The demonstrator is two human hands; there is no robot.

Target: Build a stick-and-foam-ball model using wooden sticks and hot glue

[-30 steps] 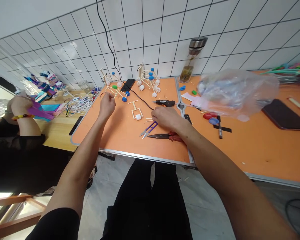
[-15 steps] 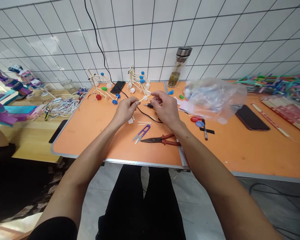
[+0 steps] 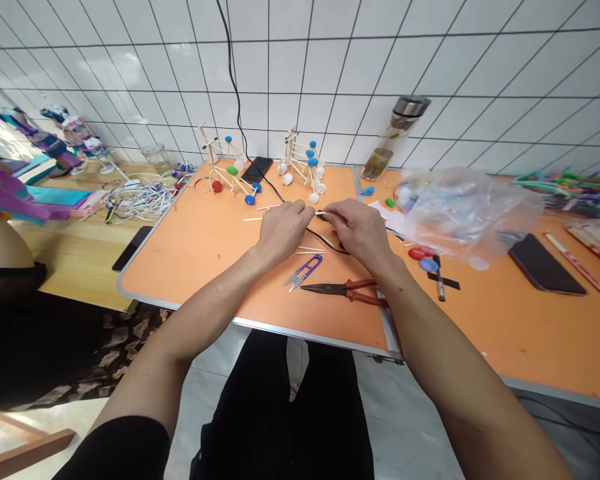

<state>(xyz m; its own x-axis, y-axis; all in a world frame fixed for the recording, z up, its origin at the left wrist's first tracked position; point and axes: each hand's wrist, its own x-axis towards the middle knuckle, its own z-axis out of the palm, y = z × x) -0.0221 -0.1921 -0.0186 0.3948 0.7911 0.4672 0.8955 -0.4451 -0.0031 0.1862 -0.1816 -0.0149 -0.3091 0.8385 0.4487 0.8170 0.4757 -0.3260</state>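
Observation:
My left hand (image 3: 285, 230) is closed with its fingers together, pinching one end of a thin wooden stick (image 3: 321, 213) low over the orange table. My right hand (image 3: 359, 230) pinches the other end of that stick between thumb and fingertips. A black cable (image 3: 325, 240) runs under and between the hands. Closer to me lie purple thread snips (image 3: 305, 270) and long-nose pliers (image 3: 347, 289) with red handles. Several loose wooden sticks lie around my left hand, partly hidden by it.
Behind stand two wooden-stick frames (image 3: 293, 150) with small coloured balloons, and a black phone (image 3: 257, 169). To the right are a glass bottle (image 3: 393, 140), a clear plastic bag (image 3: 475, 207), a marker (image 3: 440, 280) and another phone (image 3: 547, 263). Another person sits at left beside tangled wires (image 3: 140, 200).
The view has shifted, so the table items appear farther right. My right hand's fingers, apart before, have closed on the stick. Both hands now sit lower, and the stick lies level between them.

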